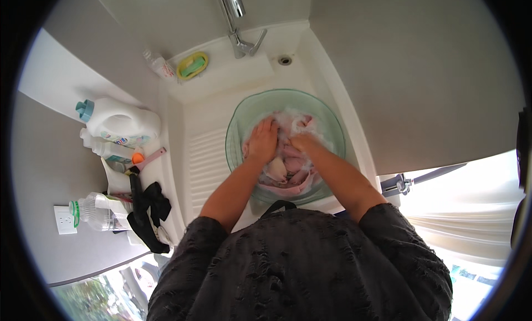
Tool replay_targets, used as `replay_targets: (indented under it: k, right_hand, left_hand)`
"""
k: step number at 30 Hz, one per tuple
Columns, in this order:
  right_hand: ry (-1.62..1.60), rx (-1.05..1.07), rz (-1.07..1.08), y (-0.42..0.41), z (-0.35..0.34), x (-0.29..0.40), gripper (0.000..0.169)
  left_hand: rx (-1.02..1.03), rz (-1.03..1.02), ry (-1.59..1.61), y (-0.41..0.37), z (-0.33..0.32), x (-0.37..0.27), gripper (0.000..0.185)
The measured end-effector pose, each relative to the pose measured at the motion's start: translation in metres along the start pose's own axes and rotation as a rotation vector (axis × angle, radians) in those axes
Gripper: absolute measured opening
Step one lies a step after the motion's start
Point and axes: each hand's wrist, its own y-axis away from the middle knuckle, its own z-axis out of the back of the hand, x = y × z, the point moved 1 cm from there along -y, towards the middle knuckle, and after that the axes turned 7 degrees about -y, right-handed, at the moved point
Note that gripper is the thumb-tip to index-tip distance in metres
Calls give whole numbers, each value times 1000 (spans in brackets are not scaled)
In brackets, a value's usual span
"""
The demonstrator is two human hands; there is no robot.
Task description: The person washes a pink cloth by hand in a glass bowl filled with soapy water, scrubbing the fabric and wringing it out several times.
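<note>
A translucent green basin [238, 125] holds sudsy water and wet pink clothing [293, 163]. Among the folds lies a cream-coloured piece [277, 169]. My left hand [264, 139] rests on the laundry in the left half of the basin, back upward and fingers stretched forward; its thumb side is partly hidden. To the right, my right hand [302, 142] is curled into the pink cloth and closed on a fold of it, its fingertips hidden by fabric and foam. White suds [286, 118] gather just beyond both hands.
Around the basin is a white laundry sink [208, 150] with a ribbed washboard slope. A chrome faucet [237, 42] and a yellow soap dish [192, 66] stand behind. Along the left ledge are a white detergent jug [124, 120], a pink-handled brush [151, 159], black cloth [157, 202] and a clear plastic bottle [97, 211].
</note>
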Motion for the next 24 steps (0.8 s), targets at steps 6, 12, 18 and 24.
replay_targets:
  k: [6, 12, 18, 24]
  right_hand:
    - [-189, -218, 141, 0, 21, -2, 74]
    - [-600, -26, 303, 12, 95, 46, 77]
    - [-651, -53, 93, 25, 130, 36, 64]
    - [-1893, -488, 336, 26, 124, 28, 51]
  left_hand:
    - [426, 427, 366, -14, 40, 14, 15]
    - [297, 334, 1262, -43, 143, 18, 25]
    - [-159, 166, 1591, -37, 237, 7, 36]
    - [-612, 228, 1315, -9, 185, 16, 43]
